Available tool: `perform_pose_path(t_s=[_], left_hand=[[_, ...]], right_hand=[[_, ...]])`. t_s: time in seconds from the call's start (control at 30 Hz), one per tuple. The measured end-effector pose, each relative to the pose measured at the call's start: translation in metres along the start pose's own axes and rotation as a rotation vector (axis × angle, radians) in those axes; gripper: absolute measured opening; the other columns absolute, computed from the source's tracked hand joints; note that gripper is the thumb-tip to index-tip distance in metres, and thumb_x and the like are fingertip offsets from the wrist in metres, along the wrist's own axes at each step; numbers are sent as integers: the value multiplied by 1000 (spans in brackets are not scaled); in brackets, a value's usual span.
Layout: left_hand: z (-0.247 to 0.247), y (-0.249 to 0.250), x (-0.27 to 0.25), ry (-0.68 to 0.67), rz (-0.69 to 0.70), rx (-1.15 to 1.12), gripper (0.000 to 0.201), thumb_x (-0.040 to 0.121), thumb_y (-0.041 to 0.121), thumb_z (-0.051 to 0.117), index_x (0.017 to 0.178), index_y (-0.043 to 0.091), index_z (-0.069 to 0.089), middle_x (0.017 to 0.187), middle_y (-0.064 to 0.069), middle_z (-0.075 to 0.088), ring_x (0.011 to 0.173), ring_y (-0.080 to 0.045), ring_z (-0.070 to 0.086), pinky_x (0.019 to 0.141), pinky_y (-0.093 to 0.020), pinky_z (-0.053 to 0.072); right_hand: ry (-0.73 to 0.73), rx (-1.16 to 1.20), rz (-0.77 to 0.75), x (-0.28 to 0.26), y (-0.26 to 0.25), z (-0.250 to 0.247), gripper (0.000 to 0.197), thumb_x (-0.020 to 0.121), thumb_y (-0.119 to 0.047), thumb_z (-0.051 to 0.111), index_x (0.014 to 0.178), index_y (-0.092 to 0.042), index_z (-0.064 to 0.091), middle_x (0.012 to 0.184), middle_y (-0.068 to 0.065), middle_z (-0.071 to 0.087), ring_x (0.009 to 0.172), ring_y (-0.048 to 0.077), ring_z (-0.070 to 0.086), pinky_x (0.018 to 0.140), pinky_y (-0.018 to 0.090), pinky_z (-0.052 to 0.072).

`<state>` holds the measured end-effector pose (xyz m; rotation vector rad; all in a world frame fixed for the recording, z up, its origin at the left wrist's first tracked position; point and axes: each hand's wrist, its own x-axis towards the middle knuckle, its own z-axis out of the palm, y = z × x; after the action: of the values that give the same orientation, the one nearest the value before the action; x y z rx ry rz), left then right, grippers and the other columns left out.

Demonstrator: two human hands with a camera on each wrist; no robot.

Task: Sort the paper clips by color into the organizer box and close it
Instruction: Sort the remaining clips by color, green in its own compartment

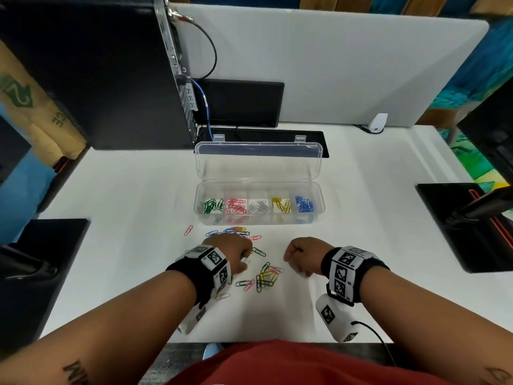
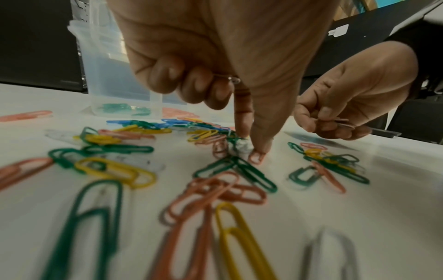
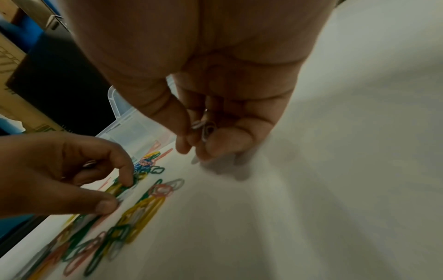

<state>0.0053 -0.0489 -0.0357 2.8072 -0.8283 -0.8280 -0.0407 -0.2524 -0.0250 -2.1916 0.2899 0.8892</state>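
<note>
The clear organizer box (image 1: 319, 202) stands open, its lid (image 1: 258, 162) tilted back. Its compartments hold green, red, white, yellow and blue clips from left to right. Loose mixed paper clips (image 1: 265, 276) lie scattered in front of it. My left hand (image 2: 249, 149) pinches a white clip (image 2: 239, 146) against the table between index finger and thumb. Its curled fingers keep another pale clip (image 2: 231, 78) in the palm. My right hand (image 3: 194, 149) hovers just right of the pile, fingers curled round a few pale clips (image 3: 203, 127).
A black computer case (image 1: 111, 79) stands at the back left, with cables (image 1: 206, 115) running behind the box. Black pads (image 1: 469, 226) lie at the table's left and right edges. A white partition (image 1: 333, 65) closes the back. Bare white table (image 1: 361, 273) stretches right of the pile.
</note>
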Motion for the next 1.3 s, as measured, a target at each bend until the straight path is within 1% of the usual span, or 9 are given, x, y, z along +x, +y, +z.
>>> perform_pose_path(t_s=[0.17,0.27,0.4,0.53,0.73,0.83,0.97,1.1,1.3], left_hand=[[0,-2,0,-27,-21,-47,6,81,28,57,83,30,51,91,8,59,90,-18,58,73,-26,43],[-2,-2,-1,-42,-50,-61,9,82,25,56,91,28,57,101,5,63,93,-18,58,78,-27,45],[-5,3,0,-77,-87,-70,16,83,23,57,99,24,61,103,3,63,93,-17,57,79,-26,45],[-7,7,-2,-90,-88,-49,10,82,22,59,92,23,57,100,1,62,94,-19,57,75,-24,41],[-8,7,0,-108,-37,-10,7,83,24,59,83,25,53,83,6,55,80,-14,49,68,-23,37],[-9,4,-1,-81,-18,-43,9,84,21,57,78,25,52,70,11,48,78,-13,49,63,-22,37],[-13,-8,1,-32,-64,-209,25,81,20,60,61,28,46,74,14,51,81,-11,52,77,-25,45],[-23,-12,-2,43,-89,-425,20,79,18,67,68,26,52,75,12,54,71,-7,51,60,-15,40],[-24,-14,-1,20,-187,-868,17,83,5,65,82,20,57,70,3,57,58,-9,50,57,-18,43]], right_hand=[[-49,-16,-29,-1,0,3,8,87,-10,53,88,-16,58,69,-3,55,57,8,52,52,17,49],[5,-229,-90,1,-1,4,8,84,-20,63,90,-22,57,70,-11,47,62,6,47,54,15,38],[30,-453,-151,5,-3,11,15,83,-26,65,90,-28,52,76,-11,45,83,13,45,67,22,36],[28,-515,-185,8,-6,14,17,84,-24,63,100,-18,62,91,-4,49,86,14,46,76,23,36],[3,-517,-161,11,-9,16,12,80,-19,63,75,-24,53,87,-7,54,84,14,51,75,24,43],[-10,-437,-150,9,-8,11,11,80,-17,64,76,-22,55,82,-6,54,82,13,50,74,23,40],[22,-273,-128,7,-7,-1,17,79,-14,66,70,-22,54,71,-11,53,77,11,52,68,20,41],[36,-151,-105,7,-7,-8,20,80,-11,64,69,-22,51,69,-7,55,60,8,49,54,18,39],[-97,295,-52,5,-10,1,34,84,9,38,82,-16,61,70,7,56,57,16,50,49,23,43]])
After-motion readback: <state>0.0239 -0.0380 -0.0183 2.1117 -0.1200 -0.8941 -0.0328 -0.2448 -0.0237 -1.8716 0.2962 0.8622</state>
